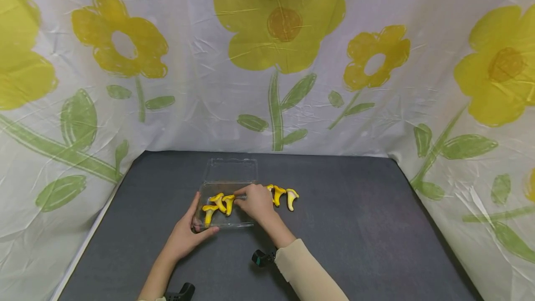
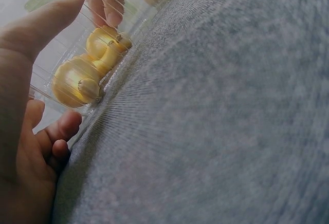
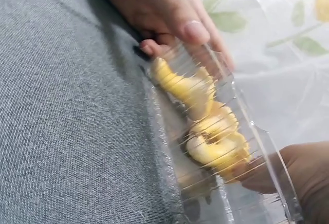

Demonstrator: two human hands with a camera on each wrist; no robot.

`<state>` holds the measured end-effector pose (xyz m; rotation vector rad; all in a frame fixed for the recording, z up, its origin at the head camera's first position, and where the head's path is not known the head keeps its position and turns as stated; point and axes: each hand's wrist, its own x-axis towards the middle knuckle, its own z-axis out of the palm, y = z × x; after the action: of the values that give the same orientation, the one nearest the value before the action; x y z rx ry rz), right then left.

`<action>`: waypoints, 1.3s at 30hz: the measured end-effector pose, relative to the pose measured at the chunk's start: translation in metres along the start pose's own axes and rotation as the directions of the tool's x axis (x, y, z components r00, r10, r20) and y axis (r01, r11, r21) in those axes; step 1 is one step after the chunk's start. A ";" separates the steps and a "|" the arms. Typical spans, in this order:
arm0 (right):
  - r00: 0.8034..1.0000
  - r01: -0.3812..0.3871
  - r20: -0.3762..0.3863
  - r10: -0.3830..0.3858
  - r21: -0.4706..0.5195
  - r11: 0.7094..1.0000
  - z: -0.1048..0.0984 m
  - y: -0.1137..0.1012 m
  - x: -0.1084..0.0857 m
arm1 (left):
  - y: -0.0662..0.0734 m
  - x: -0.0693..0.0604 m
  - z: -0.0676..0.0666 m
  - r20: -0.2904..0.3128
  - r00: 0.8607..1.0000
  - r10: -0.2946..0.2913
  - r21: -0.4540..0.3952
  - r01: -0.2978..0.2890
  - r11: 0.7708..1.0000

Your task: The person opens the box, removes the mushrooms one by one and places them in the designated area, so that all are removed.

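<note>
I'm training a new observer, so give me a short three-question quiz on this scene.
1. In the head view, how many yellow mushroom-shaped pieces show inside the clear container?
2. True or false: the left hand grips the container at its left side.
3. In the head view, where do the other yellow pieces lie? (a) left of the container (b) right of it (c) behind it

Key: 1. three; 2. true; 3. b

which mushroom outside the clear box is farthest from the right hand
The rightmost mushroom, at the row's end; the others outside lie closer to the right hand.
</note>
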<state>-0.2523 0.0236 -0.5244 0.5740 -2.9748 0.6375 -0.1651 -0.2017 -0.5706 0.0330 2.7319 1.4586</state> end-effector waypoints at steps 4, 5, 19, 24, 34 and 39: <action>0.999 0.015 -0.032 -0.016 -0.052 0.999 0.003 -0.001 0.000 | 0.000 0.000 0.000 0.000 1.000 -0.003 0.001 0.003 1.000; 0.999 0.015 -0.036 -0.017 -0.059 0.998 0.004 -0.002 0.000 | -0.001 0.000 0.000 0.000 1.000 -0.002 0.000 0.002 1.000; 0.996 -0.001 -0.087 -0.013 -0.151 0.989 0.009 -0.009 0.000 | -0.002 0.000 0.001 -0.003 1.000 0.001 -0.016 -0.001 1.000; 0.993 0.018 -0.115 -0.037 -0.160 0.987 0.011 -0.007 0.000 | -0.001 0.000 0.001 -0.005 1.000 -0.001 -0.012 0.000 1.000; 0.988 0.052 -0.136 -0.068 -0.116 0.992 0.010 -0.005 -0.002 | -0.002 0.000 0.001 -0.006 1.000 -0.002 -0.002 0.002 1.000; 0.987 0.056 -0.146 -0.063 -0.052 0.997 0.005 -0.004 -0.004 | -0.002 0.000 0.001 -0.008 1.000 0.007 -0.009 -0.007 1.000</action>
<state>-0.2466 0.0192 -0.5278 0.5827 -2.8157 0.5755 -0.1651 -0.2020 -0.5726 0.0364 2.7342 1.4766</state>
